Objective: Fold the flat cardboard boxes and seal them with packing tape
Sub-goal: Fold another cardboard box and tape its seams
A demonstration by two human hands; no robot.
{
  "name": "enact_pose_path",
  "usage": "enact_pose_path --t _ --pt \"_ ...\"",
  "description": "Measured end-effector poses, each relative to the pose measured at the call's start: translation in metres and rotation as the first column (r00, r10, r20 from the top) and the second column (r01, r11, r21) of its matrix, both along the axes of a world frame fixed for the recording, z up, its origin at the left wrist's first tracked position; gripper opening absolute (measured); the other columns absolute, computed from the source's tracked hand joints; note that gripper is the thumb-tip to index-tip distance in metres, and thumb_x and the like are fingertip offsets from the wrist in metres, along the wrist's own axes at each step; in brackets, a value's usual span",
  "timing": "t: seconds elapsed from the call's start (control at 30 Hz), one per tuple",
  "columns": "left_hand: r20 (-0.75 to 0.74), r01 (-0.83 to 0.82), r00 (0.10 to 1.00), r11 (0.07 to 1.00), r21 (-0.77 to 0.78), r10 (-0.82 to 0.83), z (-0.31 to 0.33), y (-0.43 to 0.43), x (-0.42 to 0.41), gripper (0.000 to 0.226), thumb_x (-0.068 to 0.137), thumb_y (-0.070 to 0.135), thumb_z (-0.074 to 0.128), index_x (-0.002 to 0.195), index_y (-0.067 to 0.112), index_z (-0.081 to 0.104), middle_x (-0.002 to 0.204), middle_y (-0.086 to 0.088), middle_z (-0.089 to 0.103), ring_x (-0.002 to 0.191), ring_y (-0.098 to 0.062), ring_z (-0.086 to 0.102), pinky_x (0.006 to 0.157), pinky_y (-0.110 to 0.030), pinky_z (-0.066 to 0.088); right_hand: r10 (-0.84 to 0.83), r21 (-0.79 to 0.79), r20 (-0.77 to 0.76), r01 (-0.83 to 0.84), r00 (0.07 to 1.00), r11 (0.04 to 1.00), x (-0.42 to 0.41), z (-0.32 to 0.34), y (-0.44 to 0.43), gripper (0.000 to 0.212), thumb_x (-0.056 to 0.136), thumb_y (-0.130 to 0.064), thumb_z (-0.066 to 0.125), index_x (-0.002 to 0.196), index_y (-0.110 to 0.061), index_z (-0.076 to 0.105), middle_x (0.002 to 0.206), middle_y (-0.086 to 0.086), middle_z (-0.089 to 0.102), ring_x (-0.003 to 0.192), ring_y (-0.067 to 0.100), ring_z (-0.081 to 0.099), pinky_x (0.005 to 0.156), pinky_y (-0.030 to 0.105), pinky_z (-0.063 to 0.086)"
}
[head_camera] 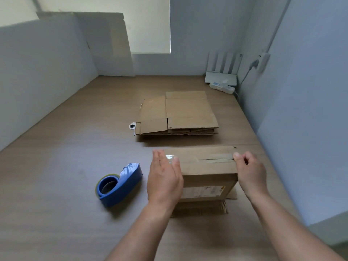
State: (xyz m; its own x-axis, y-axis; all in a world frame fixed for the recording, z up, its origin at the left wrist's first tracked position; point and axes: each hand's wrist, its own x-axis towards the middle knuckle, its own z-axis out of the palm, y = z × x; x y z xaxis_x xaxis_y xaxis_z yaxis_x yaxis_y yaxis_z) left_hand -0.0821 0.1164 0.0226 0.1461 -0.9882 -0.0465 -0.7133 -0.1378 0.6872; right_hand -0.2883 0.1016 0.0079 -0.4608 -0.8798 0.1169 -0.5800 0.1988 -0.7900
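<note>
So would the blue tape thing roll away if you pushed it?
Probably not: the dispenser has a long nose sticking past its round roll, so it would likely slide. It looks like thin plastic, so probably light.

Both bare forearms reached forward. The left hand (164,178) stood on edge, fingers straight and together, palm facing right. The right hand (251,172) had curled fingers, its thumb pointing forward.

Tape dispenser (119,183) left of box (207,174); flat cardboard stack (178,113) behind.
</note>
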Motion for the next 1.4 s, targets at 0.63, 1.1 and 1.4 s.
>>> enact_pose_path --t 0.63,1.1,1.4 --pt "0.319 -0.285 0.921 0.946 0.154 0.225 0.007 -0.028 -0.016 0.089 0.078 0.080 0.039 0.128 0.007 0.042 0.123 -0.012 0.058 0.112 -0.032 0.056 0.081 -0.038 0.047 0.070 0.427 -0.394 0.115 0.917 0.897 0.030 0.027 -0.007 0.085 0.076 -0.082 0.040 0.119 -0.008 0.041 0.118 0.010 0.058 0.109 0.029 0.057 0.071 0.033 0.034" --pt "0.235 -0.306 0.936 0.935 0.180 0.261 0.007 -0.024 -0.011 0.089 0.078 0.083 0.031 0.125 0.009 0.047 0.119 -0.012 0.060 0.110 -0.032 0.056 0.079 -0.038 0.045 0.095 0.399 -0.362 0.062 0.927 0.915 0.013 0.025 -0.007 0.073 0.085 -0.077 0.028 0.111 -0.012 0.049 0.103 0.007 0.061 0.090 0.027 0.057 0.068 0.032 0.036" --pt "0.155 -0.175 0.975 0.981 0.087 0.160 -0.010 -0.023 0.012 0.054 0.095 0.060 0.029 0.124 0.021 0.051 0.115 -0.008 0.063 0.108 -0.029 0.056 0.086 -0.039 0.049 0.099 0.321 -0.244 -0.016 0.965 0.947 -0.007 0.010 -0.010 0.048 0.099 -0.052 0.024 0.093 -0.017 0.056 0.095 0.006 0.062 0.086 0.025 0.054 0.068 0.033 0.038"
